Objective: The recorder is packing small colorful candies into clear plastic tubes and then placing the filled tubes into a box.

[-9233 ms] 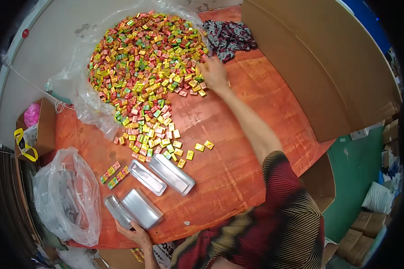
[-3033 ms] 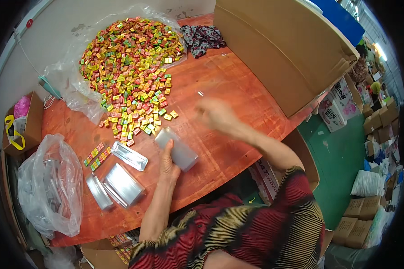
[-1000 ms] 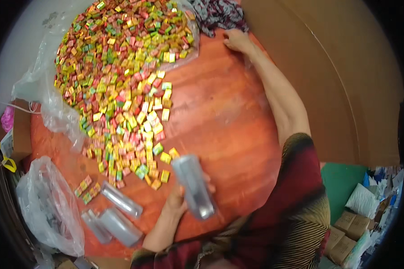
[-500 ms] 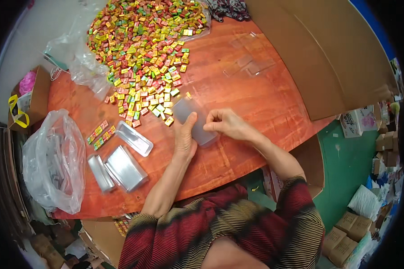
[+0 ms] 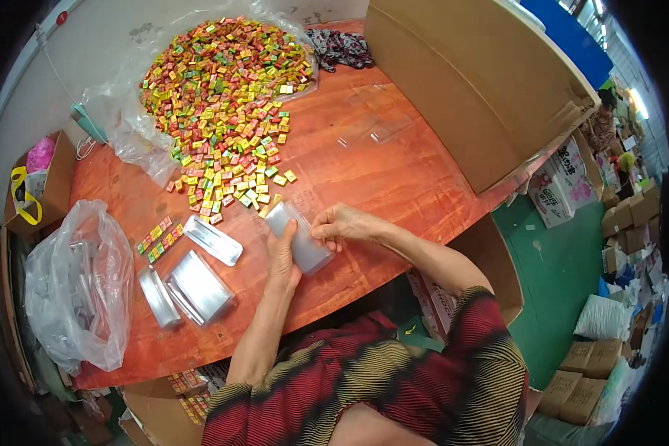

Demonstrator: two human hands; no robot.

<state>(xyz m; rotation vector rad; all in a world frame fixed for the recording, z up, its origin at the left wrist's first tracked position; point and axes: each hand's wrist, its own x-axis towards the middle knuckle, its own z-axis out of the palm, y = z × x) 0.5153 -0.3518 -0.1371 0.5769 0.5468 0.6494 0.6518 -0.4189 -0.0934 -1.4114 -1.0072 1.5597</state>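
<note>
My left hand (image 5: pixel 282 256) is closed around a flat, oblong stack of clear plastic pieces (image 5: pixel 310 253), its thumb lying on top. The stack is tilted above the near side of the red table. At the stack's upper right edge, my right hand (image 5: pixel 340 225) is closed in a pinch that seems to take hold of the plastic; the fingertips partly hide the contact. Left of my hands lie a clear plastic tray (image 5: pixel 214 241) and stacks of similar trays (image 5: pixel 201 286). Two short rows of small coloured boxes (image 5: pixel 160 239) sit beside them.
A large heap of small red, yellow and green boxes (image 5: pixel 223 97) spreads over the table (image 5: pixel 334 167). A plastic bag (image 5: pixel 82 290) stands at the left edge. A tall cardboard sheet (image 5: pixel 468 89) borders the right side. Thin clear plastic pieces (image 5: pixel 375 130) lie near it.
My right hand has moved in against the stack's edge, where before it was slightly apart. The whole view has shifted, showing more of the room beyond the table.
</note>
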